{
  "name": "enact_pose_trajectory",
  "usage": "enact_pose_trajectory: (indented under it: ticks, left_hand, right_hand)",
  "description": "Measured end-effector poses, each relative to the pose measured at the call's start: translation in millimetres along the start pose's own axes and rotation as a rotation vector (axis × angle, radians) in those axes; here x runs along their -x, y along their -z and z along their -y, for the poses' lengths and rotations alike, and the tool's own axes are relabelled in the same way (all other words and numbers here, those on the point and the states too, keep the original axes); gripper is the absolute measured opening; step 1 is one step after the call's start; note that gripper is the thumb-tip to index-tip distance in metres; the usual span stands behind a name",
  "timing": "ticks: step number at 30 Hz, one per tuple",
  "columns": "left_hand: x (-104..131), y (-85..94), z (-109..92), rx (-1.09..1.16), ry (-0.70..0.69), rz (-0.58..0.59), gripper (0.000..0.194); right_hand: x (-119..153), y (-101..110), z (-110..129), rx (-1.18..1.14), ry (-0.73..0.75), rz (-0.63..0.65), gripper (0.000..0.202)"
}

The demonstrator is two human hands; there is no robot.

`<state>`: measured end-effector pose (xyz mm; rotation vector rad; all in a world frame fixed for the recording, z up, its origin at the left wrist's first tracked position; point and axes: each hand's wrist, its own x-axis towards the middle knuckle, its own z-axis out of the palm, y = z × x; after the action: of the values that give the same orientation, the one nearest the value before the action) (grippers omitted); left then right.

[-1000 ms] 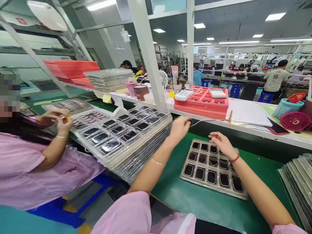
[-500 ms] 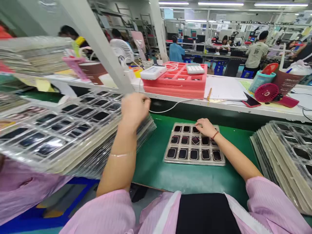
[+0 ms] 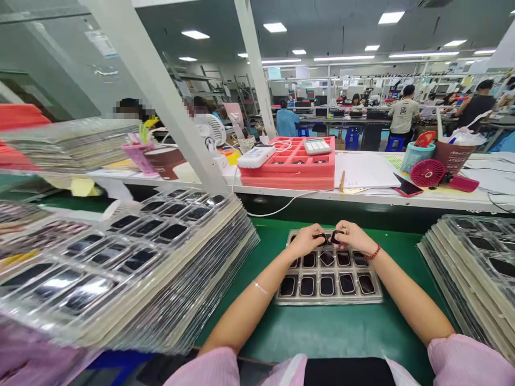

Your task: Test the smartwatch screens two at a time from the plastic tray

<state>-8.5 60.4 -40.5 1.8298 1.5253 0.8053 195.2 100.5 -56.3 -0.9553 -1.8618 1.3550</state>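
A clear plastic tray (image 3: pixel 330 302) with rows of dark, rounded-square watch screens lies on the green table mat. Over its far row, my left hand (image 3: pixel 306 241) pinches a small dark watch screen (image 3: pixel 321 238) at the fingertips. Close beside it, my right hand (image 3: pixel 354 238) grips another watch screen (image 3: pixel 336 236), tilted, between thumb and fingers. The two pieces are near each other but seem apart. My hands hide part of the tray's far rows. In the middle row, one screen (image 3: pixel 328 259) sits turned askew in its pocket.
Tall stacks of filled trays stand at left (image 3: pixel 173 268) and right (image 3: pixel 450 273). Behind the mat, a white shelf (image 3: pixel 289 197) carries red foam trays (image 3: pixel 287 179), papers, a phone, a pink fan (image 3: pixel 427 172) and cups. A slanted white post (image 3: pixel 173 102) rises at left. Co-workers are farther back.
My left hand has come down from beside the left stack to the tray and now pinches a screen. My right hand has raised a screen at the far row. The view has tilted upward.
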Motion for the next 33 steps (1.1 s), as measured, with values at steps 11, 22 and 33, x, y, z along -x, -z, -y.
enact_pose_trajectory:
  ticks: [11,22,33]
  left_hand:
    - [-0.7,9.8,-49.7,0.679,0.080,0.192,0.057]
    - [16.5,20.8,-53.4,0.751,0.130,0.171,0.072]
    - [12.5,17.2,-45.8,0.919,0.079,0.369,0.077]
  right_hand:
    - [29.0,35.8,32.4,-0.344,0.031,-0.172,0.035]
    - [39.6,39.7,37.2,-0.529,0.062,0.029,0.066]
    - [49.1,32.7,41.8,-0.677,-0.002,0.117,0.062]
